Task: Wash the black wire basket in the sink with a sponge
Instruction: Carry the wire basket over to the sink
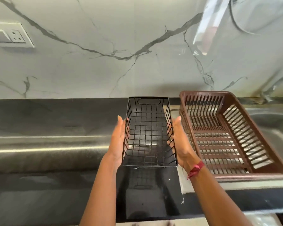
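The black wire basket [148, 132] is held up above the dark counter, open side toward me. My left hand [118, 139] presses flat against its left long side, fingers straight. My right hand [180, 141] lies along its right long side, with fingertips poking through the wires. The steel sink [274, 126] is at the far right, mostly hidden behind a brown crate. No sponge is in sight.
A brown plastic slatted crate [258, 137] sits tilted on the sink's edge just right of the basket. The glossy black counter [47, 144] stretches left. A marble backsplash carries a wall socket [10, 36]. A white cloth scrap [184, 183] lies below my right wrist.
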`<state>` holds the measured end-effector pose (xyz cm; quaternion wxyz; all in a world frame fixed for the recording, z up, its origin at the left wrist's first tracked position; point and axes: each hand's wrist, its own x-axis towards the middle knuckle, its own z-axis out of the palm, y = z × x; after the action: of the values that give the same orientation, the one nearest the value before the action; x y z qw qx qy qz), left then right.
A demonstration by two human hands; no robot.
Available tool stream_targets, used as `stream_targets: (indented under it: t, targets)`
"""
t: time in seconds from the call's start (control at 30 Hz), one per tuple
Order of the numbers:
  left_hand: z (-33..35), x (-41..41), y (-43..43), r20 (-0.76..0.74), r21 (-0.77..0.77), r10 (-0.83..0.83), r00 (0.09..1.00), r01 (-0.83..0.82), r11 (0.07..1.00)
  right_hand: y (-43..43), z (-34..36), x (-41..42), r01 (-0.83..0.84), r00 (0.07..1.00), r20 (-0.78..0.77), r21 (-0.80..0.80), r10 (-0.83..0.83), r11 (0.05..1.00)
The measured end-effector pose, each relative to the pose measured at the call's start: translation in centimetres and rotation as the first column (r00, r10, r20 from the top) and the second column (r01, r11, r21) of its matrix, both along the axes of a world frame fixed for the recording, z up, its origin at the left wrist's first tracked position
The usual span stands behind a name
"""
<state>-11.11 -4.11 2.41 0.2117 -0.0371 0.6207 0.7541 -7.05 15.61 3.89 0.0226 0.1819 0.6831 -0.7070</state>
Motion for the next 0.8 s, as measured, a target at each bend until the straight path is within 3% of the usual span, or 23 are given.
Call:
stream_targets:
  t: [0.2,0.5,0.7,0.8]
  targets:
    - [4.4,1.2,3.7,-0.11,0.011,-0.019,0.994,0.02,1.0,4.0,3.8,1.5,0.037,0.994,-0.104,0.025,-0.035,0.999]
    - [8.2,5.9,15.1,-0.203,-0.012,0.015,0.979,-0.017,1.0,15.3,5.8,5.9,0.025,0.986,-0.166,-0.068,-0.036,0.997]
    - [8.2,8.9,26.2,-0.237,0.061,-0.113,0.965,0.131,0.99,25.9,7.7,11.6,0.053,0.97,-0.235,-0.01,-0.054,0.999]
    - [7.1,9.8,31.5,-0.235,0.08,-0.144,0.961,0.167,0.983,31.5,7.5,13.8,0.054,0.979,-0.196,-0.018,-0.056,0.998]
